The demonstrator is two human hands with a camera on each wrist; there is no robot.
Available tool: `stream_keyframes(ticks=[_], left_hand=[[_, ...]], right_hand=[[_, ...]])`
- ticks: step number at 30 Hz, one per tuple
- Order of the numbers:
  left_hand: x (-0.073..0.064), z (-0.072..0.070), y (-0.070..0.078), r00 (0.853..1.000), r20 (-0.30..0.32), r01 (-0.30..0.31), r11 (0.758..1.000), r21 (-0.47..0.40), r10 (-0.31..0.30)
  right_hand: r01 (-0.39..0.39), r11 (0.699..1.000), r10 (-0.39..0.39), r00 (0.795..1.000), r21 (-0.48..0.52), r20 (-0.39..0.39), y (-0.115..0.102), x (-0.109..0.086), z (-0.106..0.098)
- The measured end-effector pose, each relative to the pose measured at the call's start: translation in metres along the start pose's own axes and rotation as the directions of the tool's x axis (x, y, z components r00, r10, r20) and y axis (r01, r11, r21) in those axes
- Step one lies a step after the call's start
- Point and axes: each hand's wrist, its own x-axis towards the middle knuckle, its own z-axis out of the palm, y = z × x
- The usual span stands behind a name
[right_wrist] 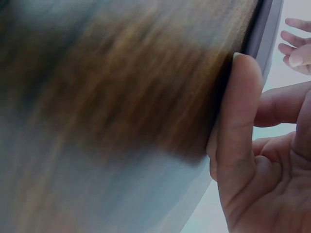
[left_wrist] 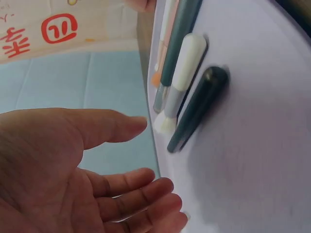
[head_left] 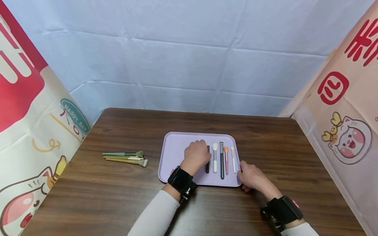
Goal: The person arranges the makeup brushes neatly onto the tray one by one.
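Note:
A lilac tray (head_left: 174,147) lies on the table with makeup brushes set side by side in its right half. Leftmost is a short black brush (left_wrist: 199,109), then a white-and-grey brush (head_left: 215,160), a long dark grey brush (head_left: 222,164), a pink brush (head_left: 226,160) and a slim white brush (head_left: 233,160). My left hand (head_left: 197,155) is over the tray beside the black brush. In the left wrist view its thumb and fingers stand apart with nothing between them. My right hand (head_left: 251,177) holds the tray's near right corner, its fingers at the rim.
Left of the tray, several green and olive makeup brushes (head_left: 125,158) lie bunched on the brown wooden table (head_left: 133,196). A pale blue cloth (head_left: 177,65) hangs behind the table, and printed cloths hang at both sides.

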Motion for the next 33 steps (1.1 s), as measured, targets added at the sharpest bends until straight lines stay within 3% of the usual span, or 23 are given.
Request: stream_keyframes(ticks=[9,21,26,33], left_hand=[[-0.013,-0.014,-0.028,0.999,0.005,-0.044,0.995,0.090,0.044],[-0.027,-0.029,-0.052,0.996,-0.027,-0.077,0.983,0.164,0.083],[-0.031,-0.032,-0.070,0.995,-0.049,-0.080,0.977,0.198,0.091],[-0.039,-0.043,-0.098,0.996,-0.060,-0.056,0.982,0.181,0.068]], right_hand=[[0.001,1.000,-0.001,1.000,0.006,-0.004,-0.002,0.000,0.000],[-0.003,1.000,0.003,1.000,0.012,-0.006,0.000,0.000,0.002],[-0.009,1.000,0.009,1.000,0.009,-0.006,0.000,0.000,0.002],[-0.009,1.000,0.009,1.000,0.007,-0.008,0.000,-0.001,0.001]])
